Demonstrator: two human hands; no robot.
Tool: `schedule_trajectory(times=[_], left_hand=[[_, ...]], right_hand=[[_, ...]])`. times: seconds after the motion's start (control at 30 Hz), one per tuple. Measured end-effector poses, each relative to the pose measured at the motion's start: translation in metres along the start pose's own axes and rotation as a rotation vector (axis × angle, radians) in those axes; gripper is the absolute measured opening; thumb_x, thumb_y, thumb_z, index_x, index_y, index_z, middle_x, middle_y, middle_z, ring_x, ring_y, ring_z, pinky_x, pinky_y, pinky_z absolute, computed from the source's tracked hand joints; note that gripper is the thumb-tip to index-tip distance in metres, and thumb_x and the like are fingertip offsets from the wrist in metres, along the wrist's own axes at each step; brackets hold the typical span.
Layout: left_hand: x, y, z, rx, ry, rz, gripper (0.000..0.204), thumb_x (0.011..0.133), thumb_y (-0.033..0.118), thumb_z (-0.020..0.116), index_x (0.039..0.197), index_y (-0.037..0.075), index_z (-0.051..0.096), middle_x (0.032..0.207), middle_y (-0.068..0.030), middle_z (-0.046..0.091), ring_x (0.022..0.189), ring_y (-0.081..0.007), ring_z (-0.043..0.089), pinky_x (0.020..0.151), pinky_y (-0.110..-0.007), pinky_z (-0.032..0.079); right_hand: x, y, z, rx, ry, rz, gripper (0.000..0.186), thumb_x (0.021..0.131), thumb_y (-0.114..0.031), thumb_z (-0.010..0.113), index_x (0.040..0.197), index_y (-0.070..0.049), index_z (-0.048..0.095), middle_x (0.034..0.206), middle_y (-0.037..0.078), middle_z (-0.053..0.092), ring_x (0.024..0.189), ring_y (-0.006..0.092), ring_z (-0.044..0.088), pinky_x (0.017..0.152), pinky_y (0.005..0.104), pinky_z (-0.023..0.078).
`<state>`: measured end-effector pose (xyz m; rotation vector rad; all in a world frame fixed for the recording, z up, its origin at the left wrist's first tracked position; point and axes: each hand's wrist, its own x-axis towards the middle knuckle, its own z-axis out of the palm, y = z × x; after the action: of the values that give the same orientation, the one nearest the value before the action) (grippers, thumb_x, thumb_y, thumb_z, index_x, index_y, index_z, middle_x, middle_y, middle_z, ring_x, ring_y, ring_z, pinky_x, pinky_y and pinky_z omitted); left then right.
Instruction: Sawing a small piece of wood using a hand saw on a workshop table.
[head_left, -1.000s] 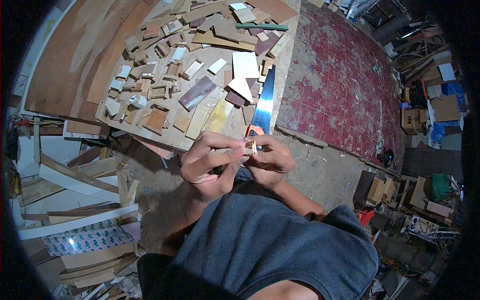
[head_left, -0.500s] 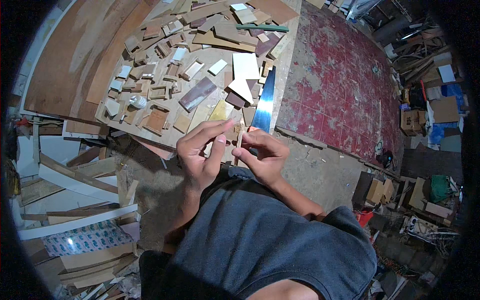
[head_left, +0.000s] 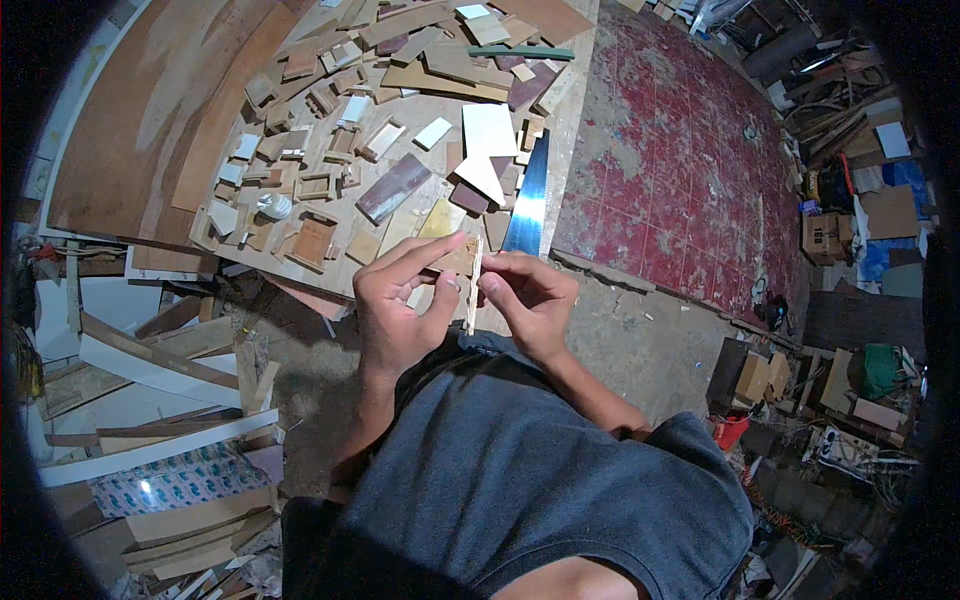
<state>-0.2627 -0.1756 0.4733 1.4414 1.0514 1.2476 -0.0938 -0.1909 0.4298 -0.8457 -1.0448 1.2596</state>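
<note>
In front of my body, both hands are around a small wooden piece (head_left: pixel 474 290) with a thin, pale edge turned up. My right hand (head_left: pixel 535 305) pinches it between thumb and curled fingers from the right. My left hand (head_left: pixel 395 300) is bent around its left side, the index fingertip at its upper end and the thumb lower down; part of its face is hidden by the fingers. Just beyond my right hand lies a handsaw (head_left: pixel 528 195) with a shiny blade, its lower end hidden.
A wooden worktable (head_left: pixel 225 225) carries small open wooden boxes (head_left: pixel 313 243), offcuts, white pieces (head_left: pixel 488 130) and a light bulb (head_left: pixel 273 205). Stacked boards and strips (head_left: pixel 160 445) lie at left. To the right is a worn red surface (head_left: pixel 670 170), with clutter beyond.
My left fingers have come closer to the wooden piece and now touch it. The piece has turned, so more of its long, thin edge shows.
</note>
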Motion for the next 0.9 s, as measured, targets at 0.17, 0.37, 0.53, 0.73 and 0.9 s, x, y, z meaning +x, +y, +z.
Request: schedule_trajectory(times=[0.17, 0.37, 0.53, 0.73, 0.9], left_hand=[[-0.001, 0.003, 0.004, 0.013, 0.003, -0.029, 0.034, 0.089, -0.008, 0.062, 0.123, -0.006, 0.067, 0.109, -0.0135, 0.067, 0.092, -0.0134, 0.065, 0.077, -0.025, 0.058], [-0.002, 0.003, 0.004, 0.144, -0.016, 0.004, 0.034, 0.090, -0.005, 0.068, 0.124, -0.004, 0.067, 0.107, -0.0133, 0.068, 0.091, -0.0134, 0.066, 0.075, -0.025, 0.060], [-0.006, 0.001, 0.006, 0.235, -0.010, 0.059, 0.032, 0.091, -0.004, 0.067, 0.123, -0.003, 0.067, 0.104, -0.0135, 0.068, 0.087, -0.0143, 0.067, 0.070, -0.026, 0.061], [-0.011, 0.003, 0.007, 0.277, -0.014, 0.074, 0.032, 0.090, -0.003, 0.068, 0.123, -0.003, 0.068, 0.101, -0.0141, 0.068, 0.083, -0.0141, 0.067, 0.068, -0.026, 0.061], [-0.017, 0.004, 0.009, 0.304, -0.001, 0.083, 0.032, 0.090, -0.003, 0.069, 0.122, -0.003, 0.068, 0.099, -0.0140, 0.068, 0.081, -0.0138, 0.067, 0.067, -0.026, 0.061]], right_hand=[[0.000, -0.001, -0.003, 0.022, 0.022, 0.042, 0.022, 0.090, 0.002, 0.072, 0.111, 0.006, 0.069, 0.097, 0.012, 0.072, 0.082, 0.0143, 0.069, 0.073, 0.0279, 0.058], [-0.002, -0.005, -0.005, 0.049, 0.028, 0.104, 0.022, 0.091, -0.001, 0.071, 0.112, 0.007, 0.069, 0.095, 0.012, 0.072, 0.080, 0.0156, 0.070, 0.070, 0.0292, 0.058], [-0.001, -0.006, -0.006, 0.100, 0.049, 0.162, 0.022, 0.090, -0.002, 0.073, 0.110, 0.007, 0.070, 0.090, 0.010, 0.073, 0.076, 0.0131, 0.070, 0.066, 0.0263, 0.058], [-0.005, -0.007, -0.010, 0.133, 0.037, 0.181, 0.021, 0.090, -0.003, 0.072, 0.108, 0.007, 0.071, 0.086, 0.010, 0.073, 0.072, 0.0128, 0.069, 0.063, 0.0262, 0.058], [-0.011, -0.010, -0.012, 0.055, 0.007, 0.215, 0.024, 0.090, -0.002, 0.069, 0.112, 0.009, 0.068, 0.090, 0.013, 0.072, 0.076, 0.0138, 0.067, 0.065, 0.0306, 0.058]])
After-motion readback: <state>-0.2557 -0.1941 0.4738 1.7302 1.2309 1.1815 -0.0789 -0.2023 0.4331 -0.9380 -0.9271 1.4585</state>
